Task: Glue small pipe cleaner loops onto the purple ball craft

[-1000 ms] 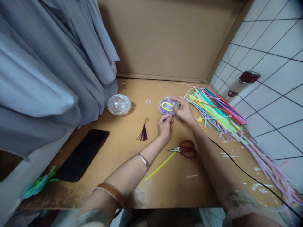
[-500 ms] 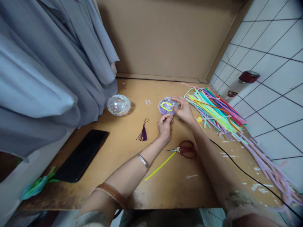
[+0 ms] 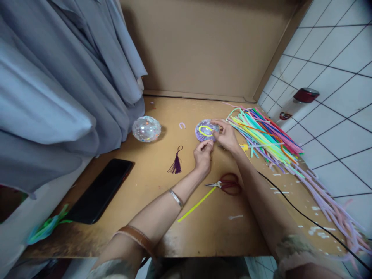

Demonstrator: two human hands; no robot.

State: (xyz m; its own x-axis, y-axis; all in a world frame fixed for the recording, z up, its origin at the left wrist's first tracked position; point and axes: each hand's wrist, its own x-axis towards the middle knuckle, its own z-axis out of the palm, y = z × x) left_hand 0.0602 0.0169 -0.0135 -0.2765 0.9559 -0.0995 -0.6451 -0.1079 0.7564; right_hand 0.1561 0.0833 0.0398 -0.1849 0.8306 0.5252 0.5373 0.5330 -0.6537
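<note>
A purple-rimmed clear dome (image 3: 200,133) with a yellow loop (image 3: 205,127) on it lies at the middle of the table. My right hand (image 3: 226,135) grips the dome's right side between thumb and fingers. Just below the near rim is my left hand (image 3: 202,154), its fingers pinched together; what they hold is too small to make out. A clear decorated ball (image 3: 146,129) sits to the left. Between it and my hands are a small pale pink curved piece (image 3: 182,125) and a dark purple tassel (image 3: 175,164).
Red-handled scissors (image 3: 229,184) and a yellow strip (image 3: 196,205) lie nearer the front. Colourful fuzzy stems (image 3: 264,133) are piled right, beside a black cable (image 3: 293,197). A black phone (image 3: 100,192) is at left, by the grey curtain (image 3: 58,97). A bottle (image 3: 296,101) stands back right.
</note>
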